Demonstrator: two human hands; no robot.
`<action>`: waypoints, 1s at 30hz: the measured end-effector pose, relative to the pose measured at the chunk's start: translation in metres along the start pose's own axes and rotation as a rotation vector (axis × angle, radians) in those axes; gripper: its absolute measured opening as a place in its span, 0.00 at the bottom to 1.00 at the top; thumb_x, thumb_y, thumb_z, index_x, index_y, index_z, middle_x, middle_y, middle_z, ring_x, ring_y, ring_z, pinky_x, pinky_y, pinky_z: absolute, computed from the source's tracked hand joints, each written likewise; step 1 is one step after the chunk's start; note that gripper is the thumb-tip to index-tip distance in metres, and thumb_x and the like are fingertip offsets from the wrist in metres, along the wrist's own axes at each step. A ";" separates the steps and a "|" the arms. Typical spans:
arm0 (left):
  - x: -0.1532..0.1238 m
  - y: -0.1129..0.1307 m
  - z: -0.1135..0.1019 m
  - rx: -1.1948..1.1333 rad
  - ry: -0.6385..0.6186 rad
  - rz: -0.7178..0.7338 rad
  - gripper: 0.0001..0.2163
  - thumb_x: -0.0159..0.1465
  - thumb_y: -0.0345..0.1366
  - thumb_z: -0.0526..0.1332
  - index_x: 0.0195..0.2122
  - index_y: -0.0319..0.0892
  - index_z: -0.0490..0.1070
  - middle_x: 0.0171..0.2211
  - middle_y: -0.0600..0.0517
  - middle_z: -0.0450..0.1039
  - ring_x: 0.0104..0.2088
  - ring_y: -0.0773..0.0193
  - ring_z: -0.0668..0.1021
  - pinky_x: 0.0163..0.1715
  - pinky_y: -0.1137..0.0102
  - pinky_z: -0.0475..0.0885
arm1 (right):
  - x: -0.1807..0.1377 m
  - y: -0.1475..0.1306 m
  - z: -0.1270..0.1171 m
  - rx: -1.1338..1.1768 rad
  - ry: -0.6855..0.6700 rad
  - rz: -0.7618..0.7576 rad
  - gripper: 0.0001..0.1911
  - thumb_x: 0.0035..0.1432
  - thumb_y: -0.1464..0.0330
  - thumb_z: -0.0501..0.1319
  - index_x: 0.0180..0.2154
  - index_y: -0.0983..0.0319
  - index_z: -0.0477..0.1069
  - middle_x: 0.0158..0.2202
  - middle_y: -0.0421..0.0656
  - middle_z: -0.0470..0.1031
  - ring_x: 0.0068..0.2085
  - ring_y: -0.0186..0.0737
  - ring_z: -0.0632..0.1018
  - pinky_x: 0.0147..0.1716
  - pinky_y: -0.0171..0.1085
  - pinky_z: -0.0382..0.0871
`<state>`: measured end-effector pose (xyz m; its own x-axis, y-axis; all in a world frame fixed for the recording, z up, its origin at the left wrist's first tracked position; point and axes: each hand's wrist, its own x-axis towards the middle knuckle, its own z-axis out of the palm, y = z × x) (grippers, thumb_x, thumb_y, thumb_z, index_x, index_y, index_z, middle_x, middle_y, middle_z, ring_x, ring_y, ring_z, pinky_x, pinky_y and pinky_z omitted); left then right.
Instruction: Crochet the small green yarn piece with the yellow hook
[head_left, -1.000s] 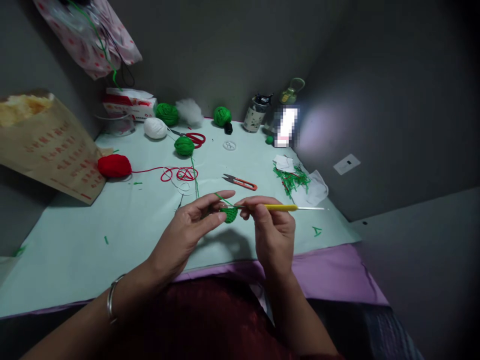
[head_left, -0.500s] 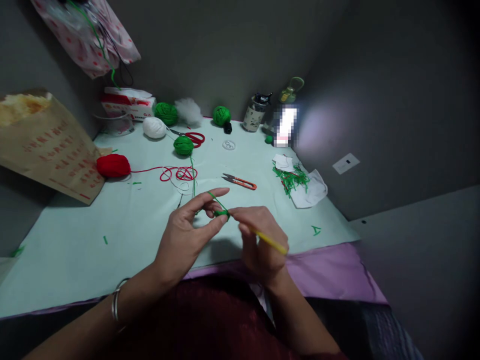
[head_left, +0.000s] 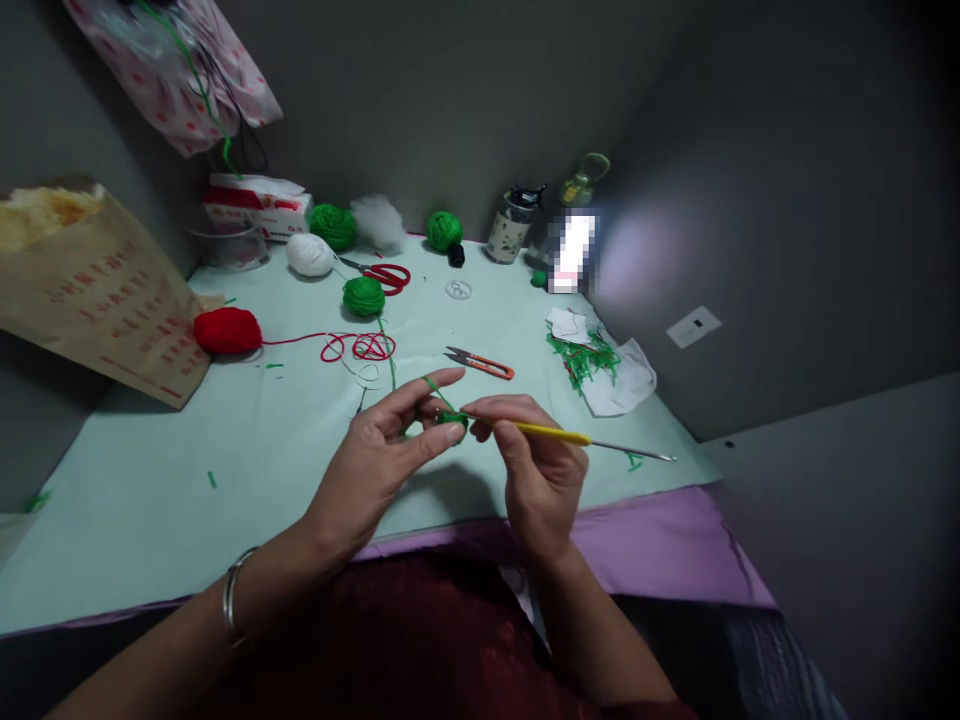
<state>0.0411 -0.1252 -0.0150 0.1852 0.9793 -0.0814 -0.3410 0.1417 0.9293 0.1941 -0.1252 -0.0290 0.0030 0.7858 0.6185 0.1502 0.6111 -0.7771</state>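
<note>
My left hand (head_left: 386,440) pinches a small green crochet piece (head_left: 452,424) between thumb and fingers. Green yarn passes over its raised index finger and runs back to a green yarn ball (head_left: 364,297). In my right hand (head_left: 544,465) is a crochet hook (head_left: 555,433) with a yellow grip, held like a pencil. One tip of the hook meets the green piece; the other metal end points right. Just beyond the hands lie orange thread snips (head_left: 480,362). Tangled red yarn (head_left: 373,347) is on the cloth to the left.
Red-handled scissors (head_left: 390,278), a white yarn ball (head_left: 310,255) and a red yarn ball (head_left: 227,331) lie farther back. A paper bag (head_left: 112,300) leans at left. Green yarn scraps (head_left: 581,355) sit on white paper at right, near a lit screen (head_left: 574,250).
The hook has swung from slanting down toward the palm to nearly level, its far end now showing. Both hands shifted slightly, and the near green ball rolled a little left.
</note>
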 end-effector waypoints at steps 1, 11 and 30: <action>0.000 -0.001 0.001 -0.012 0.016 0.012 0.22 0.60 0.34 0.72 0.56 0.54 0.77 0.36 0.56 0.75 0.40 0.68 0.72 0.46 0.73 0.65 | -0.003 0.001 0.001 -0.084 -0.002 -0.062 0.14 0.67 0.75 0.59 0.47 0.53 0.78 0.40 0.41 0.81 0.41 0.38 0.80 0.39 0.41 0.77; 0.005 0.005 -0.006 -0.261 -0.008 -0.172 0.17 0.59 0.32 0.71 0.50 0.46 0.81 0.33 0.54 0.77 0.36 0.67 0.74 0.45 0.71 0.68 | 0.003 0.000 -0.005 0.069 0.091 0.061 0.10 0.67 0.69 0.59 0.41 0.55 0.80 0.35 0.42 0.79 0.34 0.38 0.77 0.33 0.41 0.75; -0.003 0.005 -0.005 0.121 0.052 0.026 0.15 0.61 0.36 0.70 0.50 0.52 0.81 0.35 0.54 0.73 0.40 0.63 0.72 0.46 0.68 0.65 | -0.001 -0.005 -0.010 -0.017 -0.041 0.027 0.11 0.70 0.72 0.54 0.45 0.57 0.75 0.39 0.43 0.81 0.36 0.37 0.80 0.37 0.40 0.77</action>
<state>0.0338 -0.1270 -0.0119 0.1288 0.9890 -0.0721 -0.2306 0.1006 0.9678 0.2034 -0.1298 -0.0243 -0.0336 0.8055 0.5917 0.1675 0.5882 -0.7912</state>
